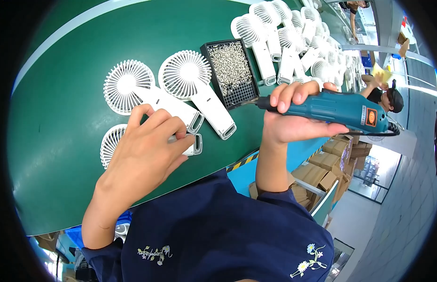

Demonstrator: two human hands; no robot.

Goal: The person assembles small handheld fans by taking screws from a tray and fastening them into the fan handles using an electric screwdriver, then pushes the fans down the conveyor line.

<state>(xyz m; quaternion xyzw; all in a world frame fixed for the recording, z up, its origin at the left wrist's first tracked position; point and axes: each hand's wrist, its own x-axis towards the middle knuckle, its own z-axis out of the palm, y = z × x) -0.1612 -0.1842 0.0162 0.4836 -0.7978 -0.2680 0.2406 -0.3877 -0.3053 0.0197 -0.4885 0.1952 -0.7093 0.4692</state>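
Observation:
My right hand (298,110) is wrapped around a teal electric screwdriver (331,109) with a black nose. Its thin bit points left, at the near edge of a black screw tray (210,61) full of small silvery screws (232,63). My left hand (148,148) curls over the handle of a white handheld fan (111,141), hiding most of it; the fan's grille and the looped handle end show on either side. Just beyond lie two more white handheld fans, one at the left (129,84) and one beside the tray (211,108), handles slanting toward me.
Many white handheld fans (289,37) crowd the green table (58,122) at the far right. Yellow-black tape (242,160) marks part of the near edge. Cardboard boxes (317,171) are stacked below right. A co-worker in a dark cap (395,98) holds something yellow.

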